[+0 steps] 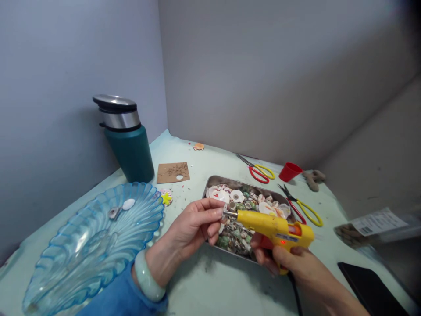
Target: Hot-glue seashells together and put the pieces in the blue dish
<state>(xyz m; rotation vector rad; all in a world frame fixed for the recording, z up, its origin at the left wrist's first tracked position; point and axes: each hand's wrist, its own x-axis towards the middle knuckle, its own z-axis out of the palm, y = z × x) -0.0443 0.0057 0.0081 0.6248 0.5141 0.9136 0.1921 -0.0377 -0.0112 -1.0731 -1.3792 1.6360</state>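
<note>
My right hand (pixel 286 259) is wrapped around the handle of a yellow glue gun (pixel 263 221), whose small red light is lit. Its metal nozzle points left and meets the fingertips of my left hand (pixel 197 221). There, thumb and forefinger pinch a small whitish piece (pixel 225 207), too small and too covered to name exactly. Below both hands lies a metal tray (pixel 230 252) filled with seashells (pixel 237 237), green and white spiral ones among flat pale ones. The glue gun and my hands hide part of the tray.
Left stands a blue plastic shell-shaped dish (pixel 95 245) with two small pieces in it, and behind it a teal bottle (pixel 131 149). Cardboard (pixel 173 172), red-yellow scissors (pixel 258 172), a second pair (pixel 301 206), a red cup (pixel 289 171), and a black flat object (pixel 371 285) surround the tray.
</note>
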